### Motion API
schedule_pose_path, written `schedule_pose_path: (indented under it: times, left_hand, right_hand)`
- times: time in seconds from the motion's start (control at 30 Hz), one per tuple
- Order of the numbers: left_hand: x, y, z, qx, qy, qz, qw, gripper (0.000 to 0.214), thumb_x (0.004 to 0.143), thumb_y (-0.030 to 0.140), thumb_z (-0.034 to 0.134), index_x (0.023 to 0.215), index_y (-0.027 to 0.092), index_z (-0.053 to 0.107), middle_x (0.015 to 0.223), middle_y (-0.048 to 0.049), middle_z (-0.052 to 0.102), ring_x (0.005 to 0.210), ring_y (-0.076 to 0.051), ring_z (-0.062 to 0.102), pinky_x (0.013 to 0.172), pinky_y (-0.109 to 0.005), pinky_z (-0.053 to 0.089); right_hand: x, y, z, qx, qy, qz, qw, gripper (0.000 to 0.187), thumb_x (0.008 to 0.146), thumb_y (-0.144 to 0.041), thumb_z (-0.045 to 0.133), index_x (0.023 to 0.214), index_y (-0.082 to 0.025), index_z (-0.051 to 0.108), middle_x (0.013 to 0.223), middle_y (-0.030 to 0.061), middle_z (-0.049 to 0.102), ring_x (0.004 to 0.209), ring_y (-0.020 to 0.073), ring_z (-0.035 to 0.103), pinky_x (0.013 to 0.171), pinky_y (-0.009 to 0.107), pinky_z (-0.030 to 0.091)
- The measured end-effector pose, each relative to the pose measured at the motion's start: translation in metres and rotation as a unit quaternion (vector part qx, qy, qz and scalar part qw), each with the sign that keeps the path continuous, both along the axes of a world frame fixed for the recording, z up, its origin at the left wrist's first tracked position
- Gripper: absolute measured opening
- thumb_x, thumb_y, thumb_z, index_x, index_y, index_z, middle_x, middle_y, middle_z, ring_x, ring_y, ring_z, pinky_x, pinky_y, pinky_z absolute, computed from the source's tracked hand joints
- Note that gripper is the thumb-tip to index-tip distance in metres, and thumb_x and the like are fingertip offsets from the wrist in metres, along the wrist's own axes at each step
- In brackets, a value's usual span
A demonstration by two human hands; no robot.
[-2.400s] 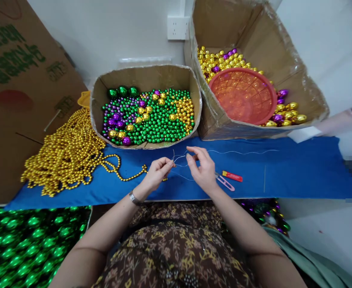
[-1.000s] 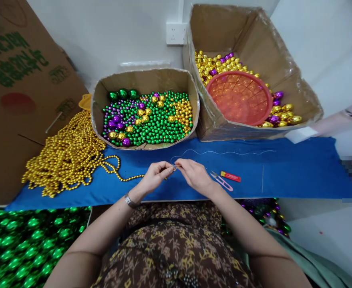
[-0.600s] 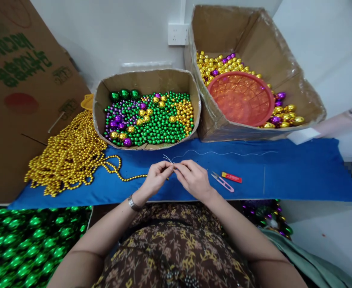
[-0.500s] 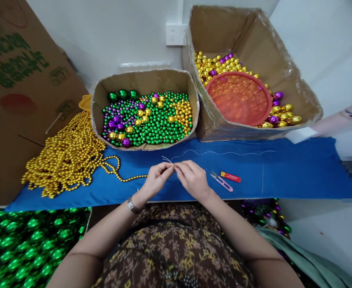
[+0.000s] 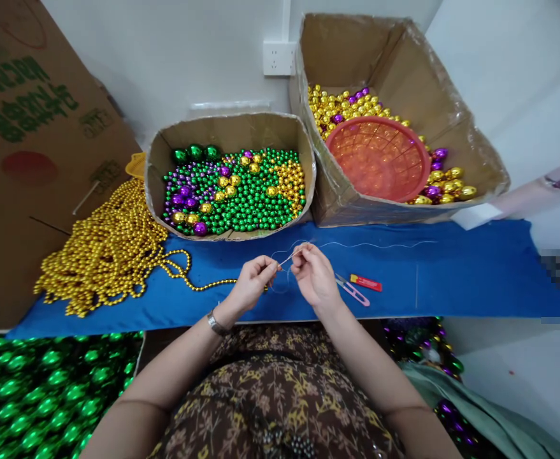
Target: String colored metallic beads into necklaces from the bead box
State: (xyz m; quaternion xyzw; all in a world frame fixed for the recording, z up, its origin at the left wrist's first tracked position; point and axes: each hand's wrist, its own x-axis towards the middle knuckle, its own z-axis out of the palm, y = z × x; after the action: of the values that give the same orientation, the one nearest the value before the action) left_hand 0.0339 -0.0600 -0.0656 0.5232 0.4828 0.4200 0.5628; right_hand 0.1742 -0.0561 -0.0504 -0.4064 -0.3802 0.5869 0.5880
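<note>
My left hand (image 5: 251,282) and my right hand (image 5: 314,276) meet over the blue cloth (image 5: 452,274), each pinching a thin white thread (image 5: 370,245) that trails wavily to the right. A short taut piece of thread spans between the two pinches, with a small loop hanging under it. A strand of small gold beads (image 5: 203,284) runs from my left hand to a big heap of gold bead strands (image 5: 107,248) at the left. Red-handled thread snips (image 5: 358,285) lie just right of my right hand.
A cardboard box (image 5: 232,127) of green, purple and gold beads stands behind my hands. A taller box (image 5: 456,127) at the right holds gold and purple beads and an orange basket (image 5: 380,156). Green beads (image 5: 45,395) fill the lower left. Printed cardboard (image 5: 26,127) leans at left.
My hands, apart with a loose loop at first, came together fingertip to fingertip; now the right hand has drawn slightly right and up, pulling a short stretch of thread taut.
</note>
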Motion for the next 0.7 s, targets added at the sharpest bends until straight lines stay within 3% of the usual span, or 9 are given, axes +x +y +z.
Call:
schedule_pose_path:
  times: [0.1,0.17,0.27,0.37,0.43,0.5,0.57,0.63,0.7]
  left_hand:
    - [-0.003,0.002,0.001,0.008,0.005,-0.012,1.0,0.036,0.083,0.05,0.061,0.079,0.014,0.06,0.06,0.0033,0.05,0.048,-0.007,0.041,0.045,-0.02,0.032]
    - [-0.008,0.003,0.003,0.029,0.03,-0.009,0.999,0.032,0.084,0.046,0.062,0.092,0.015,0.062,0.06,0.0034,0.052,0.05,-0.008,0.043,0.046,-0.019,0.034]
    - [-0.018,0.003,0.006,0.025,0.044,-0.018,0.999,0.035,0.084,0.04,0.064,0.11,0.017,0.058,0.06,0.0034,0.055,0.052,-0.01,0.049,0.047,-0.02,0.037]
    - [-0.024,0.003,0.01,-0.002,0.008,-0.037,0.999,0.039,0.082,0.038,0.066,0.114,0.017,0.055,0.067,0.0002,0.061,0.055,-0.011,0.055,0.049,-0.021,0.041]
    - [-0.026,0.002,0.014,-0.008,-0.027,-0.045,0.999,0.045,0.082,0.035,0.067,0.12,0.018,0.052,0.076,-0.0026,0.064,0.061,-0.013,0.06,0.054,-0.023,0.046]
    - [-0.027,0.001,0.019,-0.012,-0.054,-0.055,0.997,0.05,0.081,0.032,0.067,0.126,0.018,0.049,0.083,-0.0049,0.066,0.067,-0.014,0.063,0.059,-0.024,0.049]
    - [-0.027,0.001,0.024,-0.024,-0.057,-0.071,0.996,0.055,0.081,0.03,0.067,0.13,0.017,0.045,0.087,-0.0065,0.067,0.07,-0.014,0.064,0.061,-0.025,0.051]
    - [-0.028,0.002,0.029,-0.037,-0.033,-0.101,0.994,0.058,0.081,0.03,0.066,0.133,0.017,0.042,0.086,-0.0061,0.067,0.067,-0.014,0.063,0.06,-0.024,0.051]
    - [-0.033,0.002,0.032,-0.041,0.016,-0.139,0.989,0.056,0.082,0.031,0.064,0.132,0.017,0.043,0.085,-0.0055,0.067,0.065,-0.014,0.063,0.058,-0.024,0.051]
  right_hand:
    - [0.002,0.006,0.003,-0.055,0.156,0.008,0.986,0.017,0.08,-0.033,0.064,0.085,-0.022,0.052,0.082,-0.0031,0.058,0.058,0.0061,0.047,0.049,0.016,0.04]
    - [0.008,0.01,0.004,-0.064,0.187,0.002,0.98,0.018,0.081,-0.032,0.064,0.089,-0.024,0.05,0.084,-0.0036,0.059,0.054,0.0052,0.045,0.047,0.016,0.04]
    - [0.017,0.011,0.005,-0.007,0.101,-0.035,0.994,0.013,0.091,-0.036,0.054,0.093,-0.025,0.046,0.075,-0.0044,0.053,0.054,0.0072,0.047,0.052,0.019,0.046]
    - [0.023,0.006,0.004,0.12,-0.106,-0.07,0.985,0.014,0.097,-0.038,0.042,0.103,-0.026,0.047,0.076,-0.0019,0.051,0.07,0.0126,0.057,0.07,0.028,0.054]
    - [0.023,0.001,0.002,0.219,-0.297,-0.039,0.929,0.021,0.097,-0.034,0.042,0.114,-0.025,0.05,0.084,0.0021,0.055,0.082,0.0165,0.058,0.083,0.036,0.054]
    - [0.023,-0.002,0.0,0.313,-0.464,0.021,0.829,0.026,0.096,-0.027,0.044,0.118,-0.022,0.056,0.088,0.005,0.056,0.086,0.019,0.056,0.095,0.044,0.049]
    - [0.022,-0.003,-0.002,0.381,-0.562,0.058,0.731,0.027,0.094,-0.021,0.044,0.114,-0.02,0.062,0.083,0.0048,0.053,0.082,0.0191,0.052,0.103,0.051,0.043]
    - [0.021,-0.002,-0.002,0.407,-0.613,0.064,0.674,0.024,0.094,-0.019,0.044,0.101,-0.02,0.067,0.078,0.0033,0.049,0.078,0.018,0.049,0.106,0.054,0.04]
    - [0.024,0.0,0.0,0.409,-0.645,0.05,0.644,0.022,0.093,-0.02,0.047,0.085,-0.02,0.067,0.076,0.0023,0.045,0.077,0.0172,0.045,0.108,0.055,0.038]
